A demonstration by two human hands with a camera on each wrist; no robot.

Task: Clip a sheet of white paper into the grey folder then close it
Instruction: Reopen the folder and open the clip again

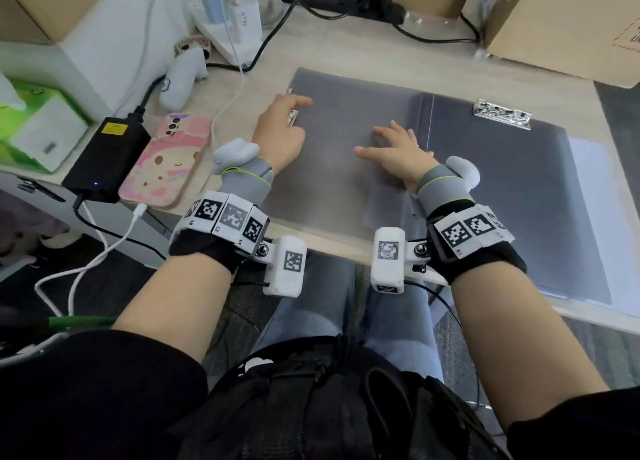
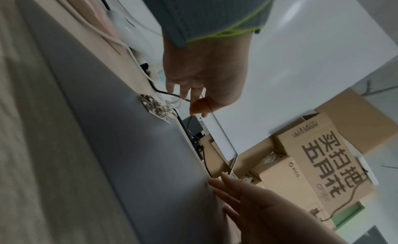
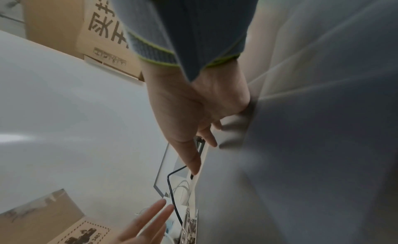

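The grey folder [image 1: 329, 189] lies open and flat on the desk, and its metal clip [image 1: 502, 113] sits at the far end of the right cover. A white sheet [image 1: 592, 189] pokes out from under the folder's right edge. My left hand [image 1: 289, 113] hovers with relaxed fingers over the left cover's far left corner, beside a small metal piece [image 2: 155, 108]. Whether it touches is unclear. My right hand [image 1: 391, 144] rests on the left cover near the spine, fingers spread. Neither hand holds anything.
Left of the folder lie a phone in a pink case [image 1: 169, 158], a black power adapter [image 1: 107, 155], a white controller [image 1: 183, 79] and cables. A power strip [image 1: 235, 20] and cardboard boxes [image 1: 561, 20] stand along the back. The desk's front edge [image 1: 332, 245] is near my wrists.
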